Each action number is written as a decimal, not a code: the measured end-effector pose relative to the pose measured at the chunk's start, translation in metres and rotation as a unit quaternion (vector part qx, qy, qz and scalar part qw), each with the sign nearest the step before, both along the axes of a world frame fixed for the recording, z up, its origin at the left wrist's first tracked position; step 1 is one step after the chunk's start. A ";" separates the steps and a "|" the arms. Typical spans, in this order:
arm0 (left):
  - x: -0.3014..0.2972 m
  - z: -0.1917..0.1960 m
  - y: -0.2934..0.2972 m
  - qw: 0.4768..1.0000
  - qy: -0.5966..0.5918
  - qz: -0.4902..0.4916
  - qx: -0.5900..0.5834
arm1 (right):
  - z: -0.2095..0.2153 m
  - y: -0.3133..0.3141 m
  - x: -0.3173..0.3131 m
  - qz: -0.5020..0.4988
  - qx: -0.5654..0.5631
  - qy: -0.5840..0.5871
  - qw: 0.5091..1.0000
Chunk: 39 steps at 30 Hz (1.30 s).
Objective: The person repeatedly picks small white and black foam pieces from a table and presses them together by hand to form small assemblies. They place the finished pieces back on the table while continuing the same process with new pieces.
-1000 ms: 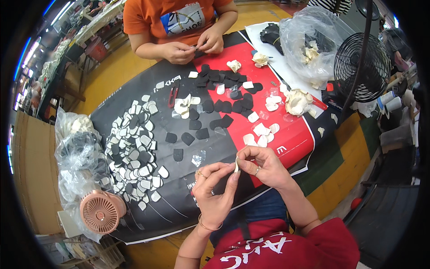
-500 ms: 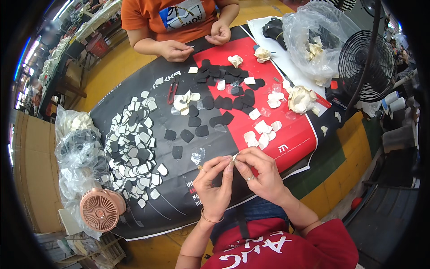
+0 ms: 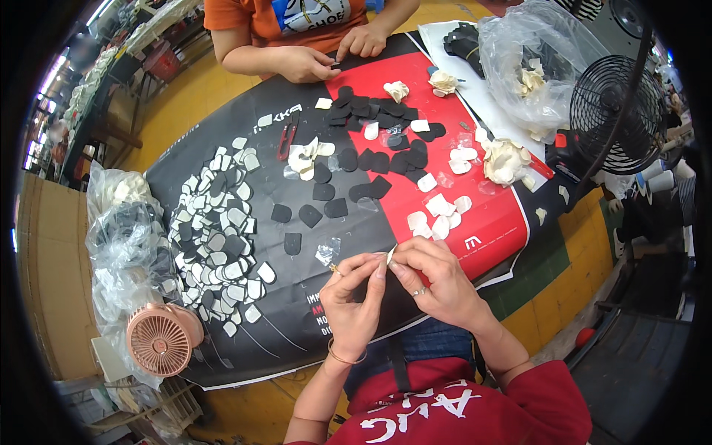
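The co-worker's hands [image 3: 305, 64], parted half a second ago, I now see brought back together at the far edge of the table [image 3: 289, 278]. By the near edge, the thumb of the left hand [image 3: 352, 300] has risen since a second ago, closer to the right hand [image 3: 441, 285], and less of the cream piece [image 3: 391, 254] shows between the fingertips. My view has shifted, cutting off more of the orange shirt [image 3: 311, 18]. Beyond the right edge, what looks like a dark-clothed leg [image 3: 649, 222] has appeared.
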State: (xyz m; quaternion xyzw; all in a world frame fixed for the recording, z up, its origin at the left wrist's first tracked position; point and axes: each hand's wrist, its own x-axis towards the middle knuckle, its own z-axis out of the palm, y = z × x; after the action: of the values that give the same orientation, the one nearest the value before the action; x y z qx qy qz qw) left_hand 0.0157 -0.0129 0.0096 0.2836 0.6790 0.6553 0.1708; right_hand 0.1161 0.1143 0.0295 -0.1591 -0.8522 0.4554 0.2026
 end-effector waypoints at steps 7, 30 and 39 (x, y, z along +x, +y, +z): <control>-0.004 -0.002 0.001 1.000 0.014 -0.002 -0.008 | 0.001 0.002 0.000 0.006 0.014 -0.009 1.000; -0.029 0.000 -0.003 0.995 0.072 -0.010 -0.073 | 0.001 0.008 -0.007 0.004 0.126 -0.018 0.992; -0.041 -0.009 -0.025 0.997 -0.041 0.059 -0.013 | 0.005 0.027 -0.009 -0.145 0.122 -0.113 0.975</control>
State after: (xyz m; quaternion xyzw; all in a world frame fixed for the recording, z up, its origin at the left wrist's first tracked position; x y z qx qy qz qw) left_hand -0.0252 -0.0374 0.0011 0.2139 0.6955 0.6663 0.1629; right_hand 0.1072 0.1416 0.0346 -0.3053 -0.8866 0.2933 0.1863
